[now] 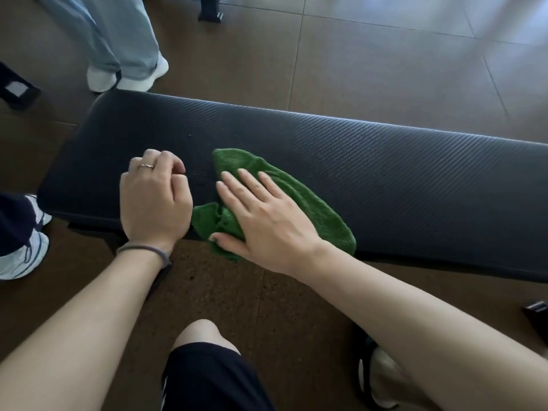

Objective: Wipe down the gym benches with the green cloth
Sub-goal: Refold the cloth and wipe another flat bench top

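Across the middle of the view, from 9 o'clock to 3 o'clock, the black padded gym bench, the desk (385, 161) of this job, is lying lengthwise on a brown tiled floor (370, 48), its woven-pattern top catching light along the far edge. At 6 o'clock the person's bare knee (201, 333) and dark shorts (213, 381) are showing below both forearms. At 11 o'clock another person in pale blue trousers (115, 34) and white shoes (127, 77) is standing just beyond the desk's left end, and at 9 o'clock a white sneaker (23, 256) is resting on the floor beside that end.

Near the centre, the green cloth (299, 200) is lying on the desk's near half, running from about the centre toward 4 o'clock, with a bunched corner hanging over the near edge. The right hand (267, 218) is pressing flat on the cloth with fingers straight and spread, thumb resting against the bunched corner. The left hand (154, 200), just to the 9 o'clock side of the cloth and not touching it, is resting on the desk with fingers curled under, holding nothing. It is wearing a ring (146, 166), and a grey hair band (145, 250) is sitting round the wrist.
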The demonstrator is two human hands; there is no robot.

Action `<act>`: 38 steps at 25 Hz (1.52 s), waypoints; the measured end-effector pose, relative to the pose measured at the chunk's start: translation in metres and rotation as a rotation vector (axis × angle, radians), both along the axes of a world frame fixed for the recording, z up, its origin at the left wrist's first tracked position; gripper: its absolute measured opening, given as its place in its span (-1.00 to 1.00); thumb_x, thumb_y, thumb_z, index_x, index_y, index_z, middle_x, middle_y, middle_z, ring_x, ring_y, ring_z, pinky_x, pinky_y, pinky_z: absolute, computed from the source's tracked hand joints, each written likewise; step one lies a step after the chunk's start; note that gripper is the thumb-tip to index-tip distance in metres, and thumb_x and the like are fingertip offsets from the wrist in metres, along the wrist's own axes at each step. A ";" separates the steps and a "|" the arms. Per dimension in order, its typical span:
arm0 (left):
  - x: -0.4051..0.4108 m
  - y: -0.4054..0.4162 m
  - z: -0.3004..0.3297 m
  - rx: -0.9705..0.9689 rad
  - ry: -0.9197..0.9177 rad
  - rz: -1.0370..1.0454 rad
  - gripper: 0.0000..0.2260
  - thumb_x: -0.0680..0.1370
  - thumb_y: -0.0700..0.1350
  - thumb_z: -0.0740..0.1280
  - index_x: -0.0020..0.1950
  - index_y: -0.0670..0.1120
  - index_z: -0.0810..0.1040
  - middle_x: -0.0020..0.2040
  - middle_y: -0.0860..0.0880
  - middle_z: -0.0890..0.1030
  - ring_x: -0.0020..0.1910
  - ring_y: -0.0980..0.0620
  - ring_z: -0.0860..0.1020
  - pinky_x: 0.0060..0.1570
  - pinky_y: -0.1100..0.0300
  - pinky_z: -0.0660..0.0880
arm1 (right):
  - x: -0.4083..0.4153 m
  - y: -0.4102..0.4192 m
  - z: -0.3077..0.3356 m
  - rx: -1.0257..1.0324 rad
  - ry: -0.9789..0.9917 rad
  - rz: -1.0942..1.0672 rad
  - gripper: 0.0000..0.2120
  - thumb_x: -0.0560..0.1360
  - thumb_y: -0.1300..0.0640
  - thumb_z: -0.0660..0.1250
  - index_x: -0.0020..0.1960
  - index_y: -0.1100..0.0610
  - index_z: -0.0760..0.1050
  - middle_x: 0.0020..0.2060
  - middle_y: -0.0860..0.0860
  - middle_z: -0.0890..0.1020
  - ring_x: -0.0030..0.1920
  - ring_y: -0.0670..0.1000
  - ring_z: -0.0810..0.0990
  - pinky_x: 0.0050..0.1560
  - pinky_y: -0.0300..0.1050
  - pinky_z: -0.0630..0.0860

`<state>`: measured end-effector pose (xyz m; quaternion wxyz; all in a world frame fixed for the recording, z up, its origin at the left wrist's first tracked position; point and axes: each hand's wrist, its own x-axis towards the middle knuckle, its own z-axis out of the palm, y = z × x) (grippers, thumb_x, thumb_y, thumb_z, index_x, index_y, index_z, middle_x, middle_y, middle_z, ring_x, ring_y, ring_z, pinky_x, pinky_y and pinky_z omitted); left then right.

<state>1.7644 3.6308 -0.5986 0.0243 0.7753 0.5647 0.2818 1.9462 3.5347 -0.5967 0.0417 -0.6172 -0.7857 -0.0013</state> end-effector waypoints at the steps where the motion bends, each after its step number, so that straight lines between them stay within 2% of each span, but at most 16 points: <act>1: 0.002 0.000 -0.001 0.002 0.008 -0.017 -0.82 0.51 -0.21 0.15 -0.02 -0.15 0.54 -0.01 -0.15 0.57 -0.02 -0.22 0.48 -0.04 -0.08 0.37 | -0.001 0.004 0.000 -0.002 0.008 0.035 -0.18 0.63 -0.37 0.08 0.65 0.19 0.15 0.64 0.11 0.20 0.65 0.15 0.10 0.62 0.18 0.09; 4: -0.003 -0.001 -0.001 0.009 0.021 -0.017 -0.82 0.52 -0.20 0.15 -0.01 -0.14 0.53 0.02 -0.14 0.57 0.00 -0.21 0.48 -0.04 -0.08 0.37 | 0.034 -0.022 -0.001 -0.025 -0.029 0.073 -0.14 0.60 -0.39 0.14 0.67 0.16 0.08 0.66 0.08 0.14 0.66 0.12 0.06 0.63 0.16 0.09; 8: -0.001 -0.005 -0.001 -0.001 0.021 -0.003 -0.82 0.55 -0.17 0.14 0.00 -0.11 0.53 0.03 -0.10 0.56 0.02 -0.15 0.48 -0.03 -0.06 0.39 | 0.088 -0.069 0.001 -0.009 -0.118 0.035 -0.20 0.64 -0.31 0.17 0.67 0.17 0.10 0.66 0.10 0.13 0.66 0.13 0.07 0.60 0.18 0.18; 13: 0.000 -0.002 -0.003 0.001 -0.007 -0.009 -0.82 0.53 -0.18 0.13 -0.02 -0.10 0.53 0.02 -0.07 0.56 0.01 -0.14 0.48 -0.04 -0.02 0.36 | 0.026 -0.011 -0.001 -0.020 -0.141 0.177 -0.19 0.64 -0.27 0.13 0.65 0.26 0.08 0.65 0.20 0.12 0.65 0.19 0.06 0.64 0.17 0.07; 17: -0.002 -0.002 -0.003 -0.007 -0.009 -0.017 -0.82 0.53 -0.19 0.14 -0.01 -0.10 0.53 0.03 -0.07 0.57 0.01 -0.14 0.48 -0.03 -0.03 0.38 | 0.011 -0.002 -0.002 -0.034 -0.096 0.193 -0.18 0.64 -0.27 0.18 0.67 0.24 0.04 0.66 0.17 0.09 0.66 0.15 0.03 0.64 0.13 0.05; 23: -0.001 -0.002 -0.003 -0.014 -0.026 -0.008 -0.81 0.55 -0.17 0.12 -0.01 -0.09 0.53 0.02 -0.04 0.57 0.00 -0.09 0.49 -0.05 0.02 0.40 | 0.088 -0.054 0.006 -0.048 -0.095 0.215 -0.29 0.69 -0.24 -0.01 0.67 0.19 0.07 0.66 0.10 0.08 0.67 0.07 0.00 0.62 0.08 0.05; 27: -0.001 -0.001 -0.005 -0.013 -0.054 -0.003 -0.80 0.51 -0.17 0.12 -0.03 -0.10 0.52 0.00 -0.04 0.57 -0.01 -0.12 0.48 -0.04 0.01 0.36 | 0.033 0.040 0.010 -0.147 0.104 0.222 -0.34 0.68 -0.23 -0.07 0.67 0.10 0.14 0.66 -0.01 0.11 0.67 -0.01 0.00 0.65 -0.01 -0.09; 30: -0.002 -0.001 -0.004 -0.029 -0.052 0.005 -0.79 0.51 -0.18 0.12 0.01 -0.11 0.53 0.02 -0.06 0.57 0.00 -0.12 0.48 -0.02 -0.02 0.41 | 0.005 0.120 0.015 -0.148 0.164 -0.009 -0.42 0.71 -0.18 0.00 0.66 0.05 0.16 0.66 -0.06 0.14 0.66 -0.03 0.02 0.65 0.04 -0.06; 32: 0.000 -0.002 -0.002 -0.025 -0.049 0.014 -0.79 0.51 -0.18 0.12 0.02 -0.11 0.53 0.03 -0.06 0.57 -0.01 -0.11 0.48 -0.02 -0.02 0.41 | -0.001 0.114 0.010 -0.128 0.177 -0.087 -0.41 0.71 -0.17 -0.01 0.66 0.06 0.15 0.66 -0.05 0.13 0.67 -0.02 0.01 0.65 0.03 -0.08; 35: 0.000 -0.002 -0.003 -0.016 -0.043 0.009 -0.81 0.50 -0.18 0.13 -0.01 -0.11 0.52 0.00 -0.05 0.56 -0.04 -0.10 0.47 -0.05 0.00 0.39 | -0.007 0.046 0.008 -0.082 0.176 0.077 -0.37 0.66 -0.17 -0.04 0.66 0.08 0.16 0.66 -0.03 0.13 0.67 -0.01 0.01 0.66 0.04 -0.06; 38: 0.000 -0.002 -0.003 -0.015 -0.028 0.010 -0.80 0.51 -0.17 0.13 0.00 -0.11 0.52 0.01 -0.06 0.56 -0.03 -0.12 0.48 -0.05 -0.02 0.40 | -0.003 0.063 0.008 -0.093 0.193 0.192 -0.41 0.68 -0.16 0.02 0.66 0.04 0.18 0.66 -0.05 0.15 0.66 -0.02 0.03 0.66 0.02 -0.07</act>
